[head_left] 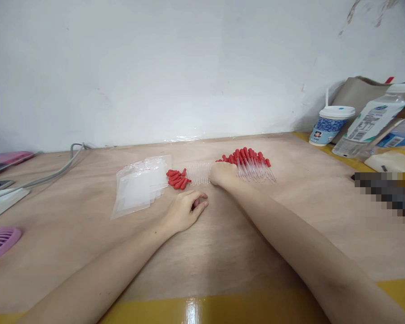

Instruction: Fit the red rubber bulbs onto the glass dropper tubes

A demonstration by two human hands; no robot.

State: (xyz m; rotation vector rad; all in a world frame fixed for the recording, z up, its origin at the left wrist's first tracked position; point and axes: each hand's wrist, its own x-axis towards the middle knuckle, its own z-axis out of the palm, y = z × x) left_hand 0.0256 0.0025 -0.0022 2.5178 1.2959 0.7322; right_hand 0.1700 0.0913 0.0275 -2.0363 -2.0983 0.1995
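Note:
My left hand (188, 209) rests on the table with its fingers loosely curled, a gap between thumb and forefinger and nothing in it. Just beyond it lies a small pile of loose red rubber bulbs (178, 179). To their right is a row of clear thin tubes (199, 173), side by side. My right hand (222, 173) reaches to the right end of this row; its fingers are turned away and hidden, so any grip cannot be seen. Right beside it lies a heap of droppers (251, 164), clear tubes with red bulbs on top.
Overlapping clear plastic bags (140, 186) lie left of the bulbs. A lidded paper cup (331, 126) and a plastic bottle (371, 119) stand at the back right. On the left are a grey cable (59, 167) and a purple slatted object (2, 243). A white wall closes off the back.

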